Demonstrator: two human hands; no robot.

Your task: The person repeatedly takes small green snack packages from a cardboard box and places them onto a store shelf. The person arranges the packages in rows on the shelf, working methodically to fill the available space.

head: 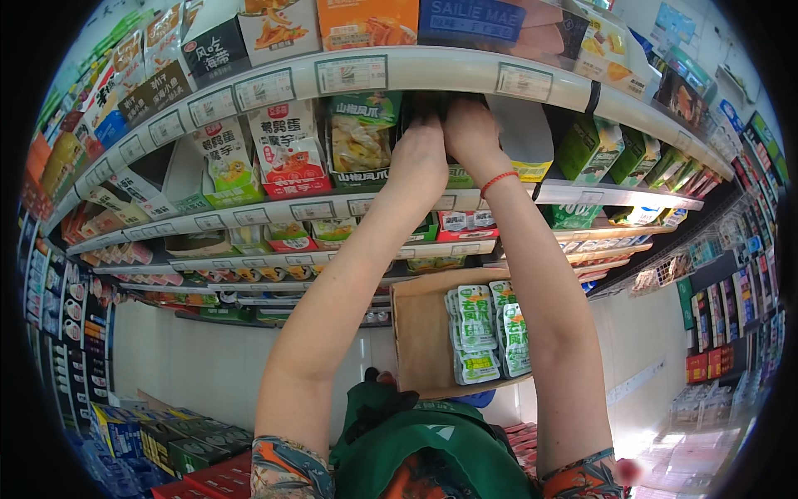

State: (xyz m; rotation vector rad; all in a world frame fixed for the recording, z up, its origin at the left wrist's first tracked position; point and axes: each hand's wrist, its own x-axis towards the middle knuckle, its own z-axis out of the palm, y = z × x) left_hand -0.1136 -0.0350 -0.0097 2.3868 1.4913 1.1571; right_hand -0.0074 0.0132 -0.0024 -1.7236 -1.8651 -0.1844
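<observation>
My left hand (421, 153) and my right hand (472, 134) reach side by side into a shelf compartment under a white shelf edge (430, 72). Shadow hides the fingers of both, so anything held there cannot be made out. Left of my hands stands a display box of clear-fronted snack bags (363, 134) with green tops. A white display carton (523, 131) with a yellow lip is close on the right. Below my forearms sits an uncovered cardboard box (424, 330), holding several green-and-white snack pouches (477, 318) towards its right side.
More snack packs (287, 146) line this shelf, with cartons (368, 25) on the shelf above. Green boxes (589, 150) stand farther right. Stacked cartons (187, 443) are at lower left. Pale floor tiles (218, 349) show below the shelves.
</observation>
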